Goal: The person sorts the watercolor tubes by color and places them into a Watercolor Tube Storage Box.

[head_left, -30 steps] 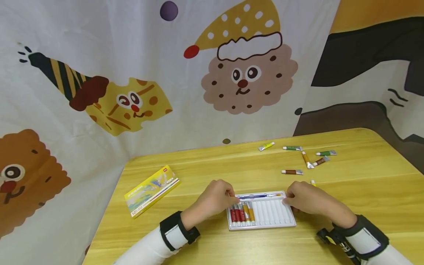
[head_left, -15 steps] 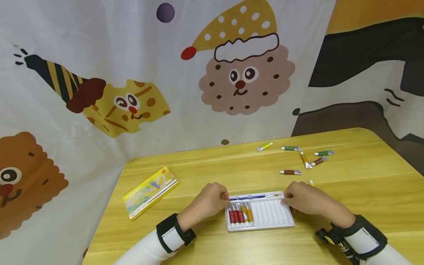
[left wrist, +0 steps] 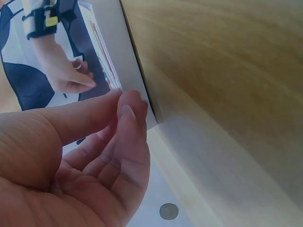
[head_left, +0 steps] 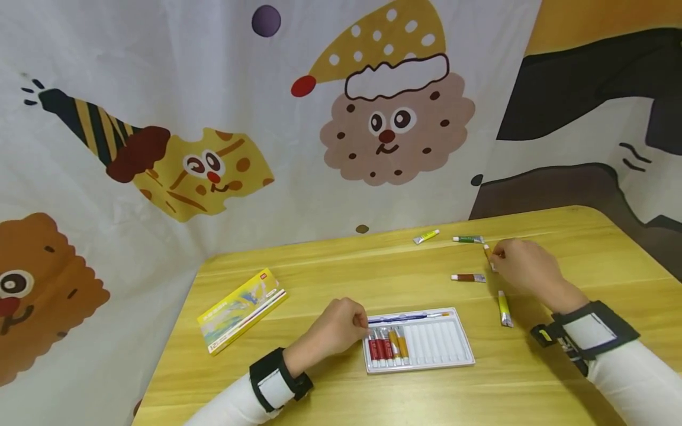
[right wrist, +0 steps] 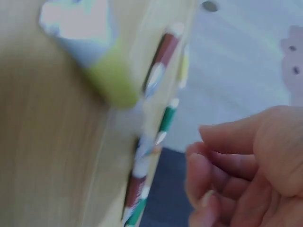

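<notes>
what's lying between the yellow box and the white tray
In the head view, the left hand is between the yellow box and the white tray.

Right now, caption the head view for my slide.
Left hand at a partly filled paint tray, right hand by an ochre tube, yellow box lying nearby.

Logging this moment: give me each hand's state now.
Left hand: closed, pinching the edge of the paint tray.
Right hand: open, empty, by a loose orange tube.

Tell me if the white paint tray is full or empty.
Partly filled: the tray holds red tubes and ochre tubes on its left, but its right slots are bare.
</notes>
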A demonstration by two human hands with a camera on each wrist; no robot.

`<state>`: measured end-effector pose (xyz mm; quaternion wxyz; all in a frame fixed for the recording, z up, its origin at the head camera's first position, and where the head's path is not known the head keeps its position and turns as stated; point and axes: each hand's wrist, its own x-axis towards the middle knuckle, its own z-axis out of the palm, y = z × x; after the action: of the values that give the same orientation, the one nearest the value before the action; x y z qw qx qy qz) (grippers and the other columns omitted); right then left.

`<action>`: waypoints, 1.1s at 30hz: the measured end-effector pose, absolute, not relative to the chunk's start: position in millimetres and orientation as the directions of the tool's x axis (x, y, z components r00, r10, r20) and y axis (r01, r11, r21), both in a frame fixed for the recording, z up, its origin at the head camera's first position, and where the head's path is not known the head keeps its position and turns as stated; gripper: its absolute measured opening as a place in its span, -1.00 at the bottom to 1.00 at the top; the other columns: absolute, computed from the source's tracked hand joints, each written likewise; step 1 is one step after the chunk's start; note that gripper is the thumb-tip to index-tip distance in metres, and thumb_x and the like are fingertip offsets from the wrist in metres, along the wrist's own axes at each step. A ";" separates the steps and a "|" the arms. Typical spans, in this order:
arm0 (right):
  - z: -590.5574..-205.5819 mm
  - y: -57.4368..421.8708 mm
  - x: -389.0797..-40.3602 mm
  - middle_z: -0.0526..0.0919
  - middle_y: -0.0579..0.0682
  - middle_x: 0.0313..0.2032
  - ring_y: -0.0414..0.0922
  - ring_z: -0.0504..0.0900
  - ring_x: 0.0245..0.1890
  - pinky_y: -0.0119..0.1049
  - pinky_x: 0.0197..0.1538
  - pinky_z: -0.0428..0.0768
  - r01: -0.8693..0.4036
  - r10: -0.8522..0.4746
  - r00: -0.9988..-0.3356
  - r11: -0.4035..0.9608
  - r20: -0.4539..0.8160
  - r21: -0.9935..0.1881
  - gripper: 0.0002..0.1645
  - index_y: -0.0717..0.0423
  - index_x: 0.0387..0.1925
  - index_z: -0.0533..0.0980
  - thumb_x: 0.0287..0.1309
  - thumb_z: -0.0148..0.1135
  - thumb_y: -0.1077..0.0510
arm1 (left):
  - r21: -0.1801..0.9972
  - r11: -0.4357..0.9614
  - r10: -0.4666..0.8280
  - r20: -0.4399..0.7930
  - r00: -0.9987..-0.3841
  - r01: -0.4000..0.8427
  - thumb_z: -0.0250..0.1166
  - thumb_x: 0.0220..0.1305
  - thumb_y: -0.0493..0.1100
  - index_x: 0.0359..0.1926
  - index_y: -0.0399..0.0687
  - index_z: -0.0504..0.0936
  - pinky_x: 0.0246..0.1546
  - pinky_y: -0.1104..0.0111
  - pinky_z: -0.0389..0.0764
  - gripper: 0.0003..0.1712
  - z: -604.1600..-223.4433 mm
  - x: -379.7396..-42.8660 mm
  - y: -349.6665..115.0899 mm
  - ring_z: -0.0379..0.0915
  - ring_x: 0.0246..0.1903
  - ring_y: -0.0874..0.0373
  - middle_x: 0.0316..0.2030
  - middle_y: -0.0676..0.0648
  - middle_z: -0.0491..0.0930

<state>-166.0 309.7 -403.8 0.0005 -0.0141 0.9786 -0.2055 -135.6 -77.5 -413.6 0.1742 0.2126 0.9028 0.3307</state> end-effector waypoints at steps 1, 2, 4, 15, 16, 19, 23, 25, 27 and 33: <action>-404.6 312.8 -169.9 0.55 0.01 -0.54 -0.06 0.43 -0.57 -0.23 -0.55 0.30 -0.023 -0.019 -1.000 0.918 0.013 -0.395 -0.71 0.41 -0.21 0.65 0.41 0.24 0.18 | 0.673 0.688 0.503 -0.172 -0.847 0.272 0.50 0.23 -0.35 -0.51 -0.02 0.66 -0.48 0.39 0.48 -0.75 -413.4 -135.6 -77.8 0.42 -0.52 0.24 -0.56 0.09 0.55; -405.6 315.2 -173.5 0.55 0.01 -0.54 -0.06 0.43 -0.57 -0.23 -0.54 0.30 -0.013 -0.010 -1.000 0.920 0.009 -0.392 -0.70 0.41 -0.23 0.65 0.41 0.24 0.17 | 0.673 0.686 0.506 -0.169 -0.846 0.277 0.50 0.22 -0.36 -0.51 -0.03 0.66 -0.48 0.39 0.49 -0.76 -413.5 -135.5 -78.0 0.42 -0.53 0.24 -0.57 0.10 0.55; -408.9 318.4 -179.8 0.50 0.00 -0.59 -0.05 0.41 -0.60 -0.24 -0.55 0.27 0.015 0.011 -1.000 0.924 -0.013 -0.383 -0.69 0.37 -0.34 0.64 0.41 0.25 0.15 | 0.673 0.685 0.509 -0.168 -0.844 0.279 0.49 0.21 -0.38 -0.50 -0.04 0.66 -0.49 0.40 0.49 -0.76 -413.6 -135.5 -78.9 0.42 -0.54 0.24 -0.57 0.10 0.55; -420.8 319.8 -192.2 0.33 -0.06 -0.67 -0.05 0.37 -0.62 -0.26 -0.54 0.22 0.073 0.034 -0.992 0.942 -0.122 -0.327 -0.52 0.08 -0.69 0.48 0.37 0.26 0.05 | 0.638 0.729 0.470 -0.207 -0.858 0.246 0.52 0.26 -0.24 -0.62 -0.02 0.58 -0.57 0.42 0.35 -0.64 -412.2 -134.1 -81.6 0.34 -0.60 0.25 -0.66 0.10 0.44; -420.5 319.4 -192.5 0.33 -0.07 -0.68 -0.06 0.37 -0.62 -0.26 -0.53 0.22 0.072 0.030 -0.991 0.942 -0.133 -0.327 -0.52 0.07 -0.70 0.47 0.37 0.25 0.05 | 0.638 0.731 0.470 -0.210 -0.857 0.244 0.51 0.26 -0.23 -0.62 -0.02 0.58 -0.57 0.43 0.34 -0.64 -412.3 -134.0 -81.6 0.33 -0.60 0.25 -0.66 0.11 0.43; -419.0 319.5 -192.7 0.37 -0.07 -0.68 -0.08 0.37 -0.63 -0.26 -0.52 0.22 0.072 0.013 -0.986 0.934 -0.166 -0.350 -0.52 0.07 -0.69 0.49 0.38 0.22 0.05 | 0.633 0.737 0.467 -0.223 -0.855 0.237 0.50 0.28 -0.22 -0.62 -0.05 0.60 -0.59 0.43 0.30 -0.64 -412.2 -133.9 -81.8 0.31 -0.62 0.26 -0.68 0.11 0.41; -417.7 319.0 -191.6 0.45 -0.07 -0.67 -0.12 0.36 -0.65 -0.29 -0.54 0.23 0.069 -0.005 -0.982 0.921 -0.190 -0.382 -0.58 0.11 -0.63 0.58 0.35 0.24 0.05 | 0.635 0.739 0.464 -0.236 -0.854 0.226 0.50 0.29 -0.21 -0.60 -0.11 0.62 -0.60 0.42 0.29 -0.66 -412.6 -133.4 -82.2 0.30 -0.63 0.25 -0.68 0.10 0.39; -418.4 318.7 -190.7 0.47 -0.07 -0.68 -0.13 0.36 -0.66 -0.31 -0.55 0.22 0.064 -0.010 -0.982 0.920 -0.186 -0.386 -0.59 0.12 -0.63 0.60 0.33 0.26 0.04 | 0.638 0.738 0.464 -0.242 -0.852 0.220 0.49 0.30 -0.21 -0.59 -0.12 0.63 -0.60 0.42 0.29 -0.67 -412.2 -133.1 -82.6 0.30 -0.64 0.24 -0.68 0.10 0.39; -419.5 318.2 -189.6 0.47 -0.09 -0.69 -0.15 0.35 -0.67 -0.32 -0.56 0.21 0.058 -0.012 -0.985 0.921 -0.175 -0.386 -0.59 0.11 -0.64 0.61 0.32 0.28 0.03 | 0.644 0.734 0.464 -0.244 -0.852 0.215 0.48 0.31 -0.21 -0.59 -0.12 0.63 -0.61 0.41 0.28 -0.67 -411.6 -133.1 -83.0 0.30 -0.64 0.24 -0.68 0.10 0.38; -419.4 318.1 -182.1 0.41 -0.09 -0.69 -0.14 0.35 -0.67 -0.31 -0.56 0.22 0.018 -0.012 -0.998 0.910 -0.069 -0.413 -0.60 0.17 -0.60 0.60 0.30 0.33 0.04 | 0.683 0.691 0.478 -0.187 -0.858 0.237 0.42 0.38 -0.19 -0.53 -0.10 0.65 -0.66 0.43 0.26 -0.70 -409.4 -135.7 -84.0 0.26 -0.69 0.27 -0.68 0.10 0.39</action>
<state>-182.1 318.1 -419.4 0.0352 0.0017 0.9767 -0.2117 -135.7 -84.0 -409.4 0.1780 0.1982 0.9021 0.3394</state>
